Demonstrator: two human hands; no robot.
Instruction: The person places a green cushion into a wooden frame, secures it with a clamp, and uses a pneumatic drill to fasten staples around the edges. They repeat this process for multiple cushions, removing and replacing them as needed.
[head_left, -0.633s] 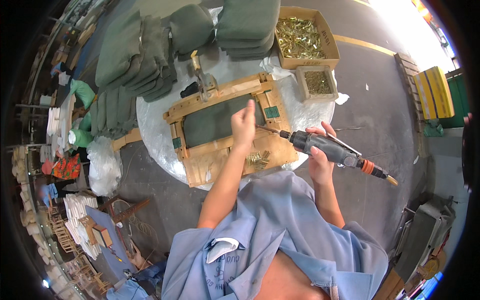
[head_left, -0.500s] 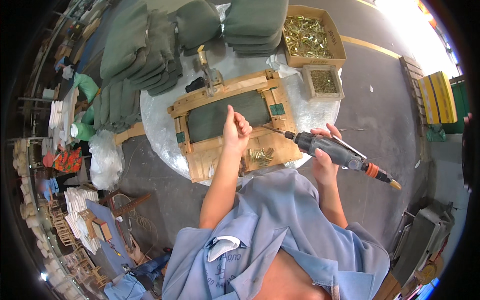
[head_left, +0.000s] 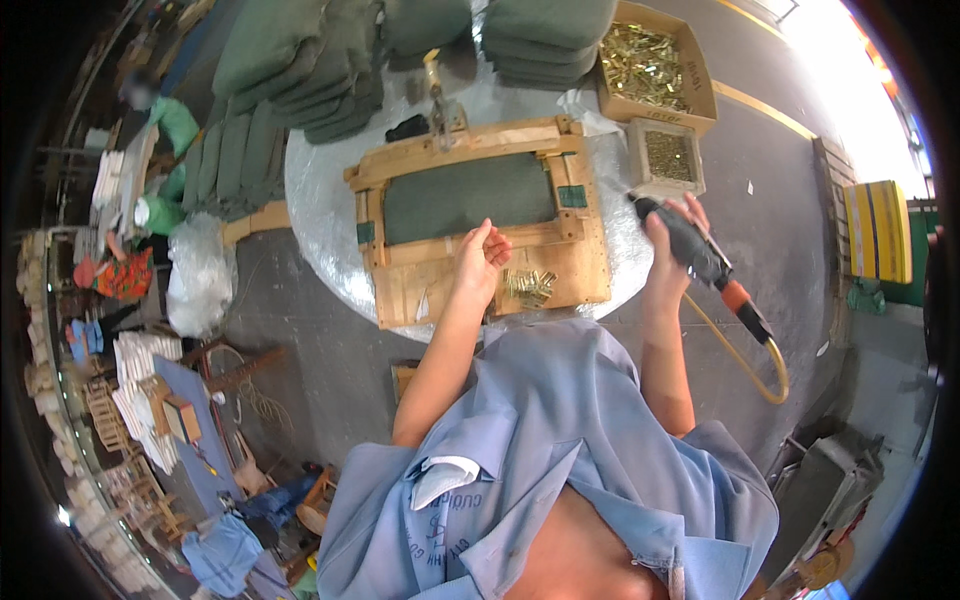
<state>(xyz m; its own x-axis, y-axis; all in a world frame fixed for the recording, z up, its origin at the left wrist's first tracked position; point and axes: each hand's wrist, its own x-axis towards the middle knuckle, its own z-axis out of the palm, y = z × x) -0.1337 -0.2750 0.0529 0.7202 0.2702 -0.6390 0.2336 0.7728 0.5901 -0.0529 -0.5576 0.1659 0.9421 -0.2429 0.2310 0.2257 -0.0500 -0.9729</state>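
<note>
Power driver lay in the right hand, fingers wrapped round its body, just right of the wooden jig. I kept the left hand loosely curled over the jig's near rail, pinching nothing I could see; contact I couldn't tell. A green padded panel sat inside the jig, brass-coloured fasteners on its near board. I judged this a pause in driving; working there again would call for bringing the bit back over the jig.
</note>
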